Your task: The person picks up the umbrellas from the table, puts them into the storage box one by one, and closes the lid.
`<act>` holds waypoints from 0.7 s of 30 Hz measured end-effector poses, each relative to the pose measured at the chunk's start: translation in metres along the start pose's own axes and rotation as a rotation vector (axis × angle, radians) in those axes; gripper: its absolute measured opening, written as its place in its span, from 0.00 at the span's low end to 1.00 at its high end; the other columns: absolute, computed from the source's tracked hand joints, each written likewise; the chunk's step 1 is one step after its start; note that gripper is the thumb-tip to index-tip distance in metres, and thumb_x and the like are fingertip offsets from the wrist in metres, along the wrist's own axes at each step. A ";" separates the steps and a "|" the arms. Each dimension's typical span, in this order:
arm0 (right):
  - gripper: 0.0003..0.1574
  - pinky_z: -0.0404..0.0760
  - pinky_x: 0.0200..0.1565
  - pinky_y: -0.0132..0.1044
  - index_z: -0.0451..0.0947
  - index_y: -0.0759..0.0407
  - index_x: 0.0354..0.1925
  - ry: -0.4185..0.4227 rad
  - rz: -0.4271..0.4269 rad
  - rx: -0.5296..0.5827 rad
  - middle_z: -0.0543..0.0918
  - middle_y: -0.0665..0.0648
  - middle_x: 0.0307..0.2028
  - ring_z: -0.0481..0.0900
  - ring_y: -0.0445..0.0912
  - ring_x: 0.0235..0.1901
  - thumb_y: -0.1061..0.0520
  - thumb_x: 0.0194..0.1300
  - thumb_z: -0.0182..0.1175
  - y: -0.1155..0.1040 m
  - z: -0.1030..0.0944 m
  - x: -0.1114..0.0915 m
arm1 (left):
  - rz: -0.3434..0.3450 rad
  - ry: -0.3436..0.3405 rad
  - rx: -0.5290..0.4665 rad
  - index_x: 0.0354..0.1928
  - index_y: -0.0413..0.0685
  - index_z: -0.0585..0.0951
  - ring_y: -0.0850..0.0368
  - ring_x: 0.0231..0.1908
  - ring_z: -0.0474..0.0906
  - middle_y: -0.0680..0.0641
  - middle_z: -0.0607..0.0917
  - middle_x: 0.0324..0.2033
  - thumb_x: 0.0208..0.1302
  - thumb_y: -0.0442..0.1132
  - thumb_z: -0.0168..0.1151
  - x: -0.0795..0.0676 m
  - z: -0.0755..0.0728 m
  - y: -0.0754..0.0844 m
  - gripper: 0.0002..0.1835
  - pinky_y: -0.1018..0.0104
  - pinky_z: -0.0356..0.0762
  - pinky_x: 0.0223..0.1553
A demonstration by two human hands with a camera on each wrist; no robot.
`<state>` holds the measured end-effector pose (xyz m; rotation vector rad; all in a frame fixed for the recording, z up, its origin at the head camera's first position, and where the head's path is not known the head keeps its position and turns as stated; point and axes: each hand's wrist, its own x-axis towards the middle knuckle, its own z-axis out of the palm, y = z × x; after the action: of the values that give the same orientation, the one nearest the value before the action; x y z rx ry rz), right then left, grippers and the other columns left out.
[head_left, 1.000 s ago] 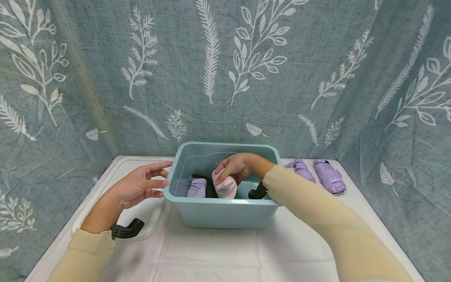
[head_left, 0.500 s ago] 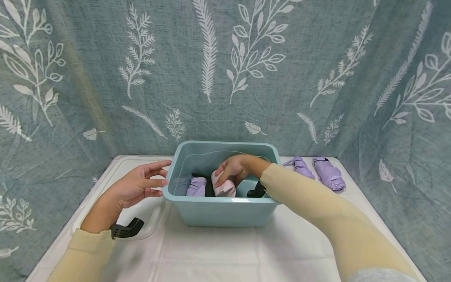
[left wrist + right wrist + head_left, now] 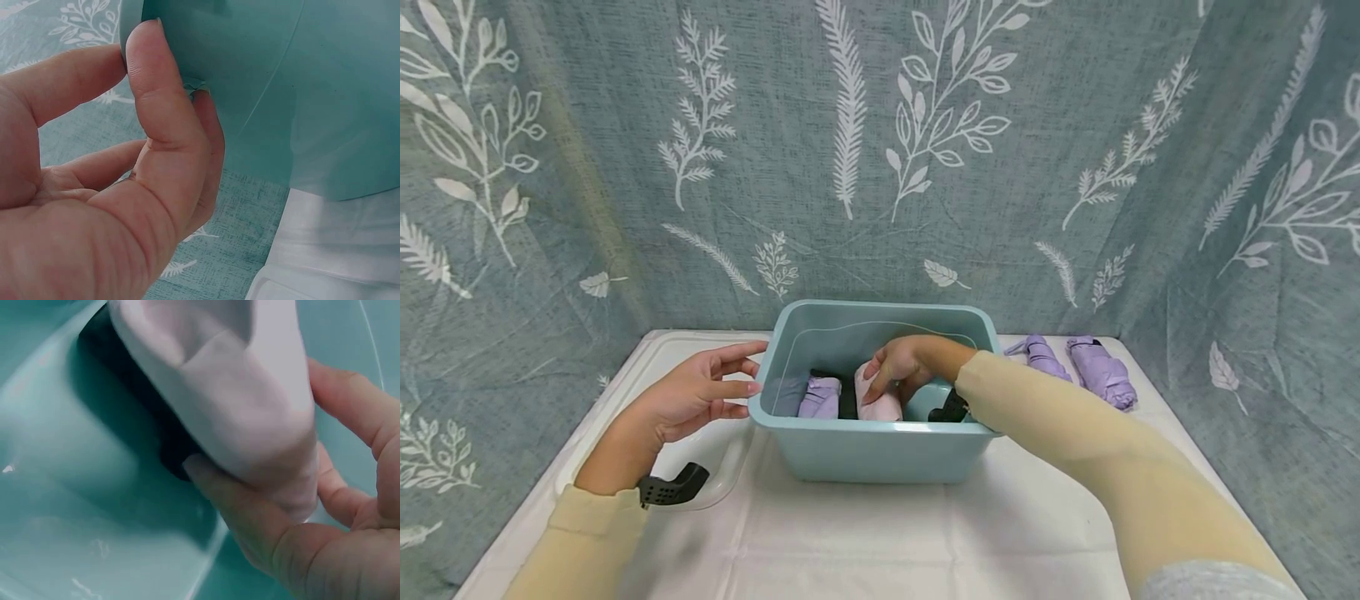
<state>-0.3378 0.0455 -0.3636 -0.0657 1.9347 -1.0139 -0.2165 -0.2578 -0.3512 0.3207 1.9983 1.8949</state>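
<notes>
A light blue plastic bin [image 3: 872, 454] stands on the white-covered table. Inside it, my right hand [image 3: 898, 367] grips a pale pink fabric bundle [image 3: 880, 407]. In the right wrist view the thumb lies on one side of the bundle [image 3: 250, 412] and the fingers on the other, low in the bin. A dark thing [image 3: 134, 381] shows beside it. Left of the bundle in the bin lies a folded purple umbrella [image 3: 820, 398], next to something black [image 3: 847, 396]. My left hand [image 3: 700, 387] touches the bin's left rim, its fingers spread and lightly bent.
Two more folded purple umbrellas, one slimmer [image 3: 1047, 358] and one thicker [image 3: 1102, 372], lie on the table right of the bin. A white lid-like tray [image 3: 715, 467] lies under the left arm. A patterned grey-green curtain [image 3: 880, 167] closes off the back and sides.
The pink bundle has shifted slightly right and settled straighter in the bin, with my right hand still gripping it. My left hand stays at the rim.
</notes>
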 end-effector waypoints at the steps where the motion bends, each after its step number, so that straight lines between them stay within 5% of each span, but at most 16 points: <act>1: 0.26 0.79 0.64 0.57 0.74 0.62 0.56 0.001 0.004 -0.016 0.72 0.64 0.64 0.76 0.53 0.58 0.68 0.62 0.71 0.000 0.000 0.000 | 0.003 -0.004 0.000 0.80 0.39 0.53 0.60 0.39 0.86 0.51 0.79 0.48 0.71 0.30 0.63 0.000 0.000 0.000 0.42 0.64 0.87 0.42; 5: 0.36 0.82 0.58 0.60 0.69 0.66 0.66 0.023 0.032 -0.098 0.68 0.65 0.71 0.74 0.59 0.65 0.61 0.64 0.71 0.000 -0.002 -0.002 | -0.001 -0.004 0.000 0.80 0.39 0.54 0.60 0.38 0.86 0.50 0.78 0.48 0.70 0.30 0.63 0.001 0.000 0.000 0.42 0.64 0.87 0.42; 11: 0.69 0.85 0.47 0.65 0.39 0.56 0.82 0.067 0.117 -0.113 0.51 0.64 0.80 0.61 0.70 0.73 0.49 0.61 0.74 0.000 -0.004 -0.005 | -0.013 0.008 0.004 0.80 0.40 0.54 0.60 0.38 0.85 0.50 0.77 0.48 0.70 0.30 0.63 0.003 0.000 -0.002 0.42 0.64 0.87 0.41; 21: 0.72 0.86 0.43 0.65 0.38 0.50 0.84 0.031 0.133 -0.142 0.45 0.59 0.82 0.56 0.65 0.77 0.41 0.60 0.74 0.001 -0.004 -0.006 | -0.012 0.009 0.002 0.80 0.40 0.55 0.60 0.38 0.86 0.49 0.77 0.49 0.70 0.30 0.64 0.003 0.000 -0.001 0.42 0.64 0.87 0.41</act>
<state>-0.3376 0.0512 -0.3592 -0.0016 2.0095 -0.7932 -0.2189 -0.2572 -0.3524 0.3004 2.0033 1.8899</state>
